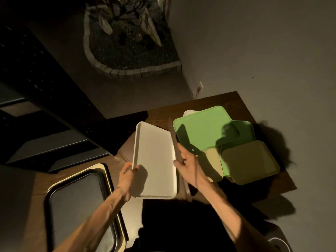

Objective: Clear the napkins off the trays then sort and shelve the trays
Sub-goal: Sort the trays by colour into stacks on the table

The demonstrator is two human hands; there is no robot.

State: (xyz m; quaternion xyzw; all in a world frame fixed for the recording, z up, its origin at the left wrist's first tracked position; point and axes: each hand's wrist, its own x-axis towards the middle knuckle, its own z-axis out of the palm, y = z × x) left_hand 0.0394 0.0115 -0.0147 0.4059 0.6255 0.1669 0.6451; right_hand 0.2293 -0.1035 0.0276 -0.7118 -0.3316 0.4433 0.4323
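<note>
Wooden worktop (236, 100) carries green trays (203, 128) heaped at 2 o'clock, black tray (78, 206) at 8. White tray (154, 159) raised at centre, left hand (127, 177) clamped on its near corner. Right hand (189, 162) closed around thin brown tray (174, 140), held edge-on.

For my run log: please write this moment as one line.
left hand: holds white tray | right hand: holds brown tray on edge | green trays: piled on table
</note>
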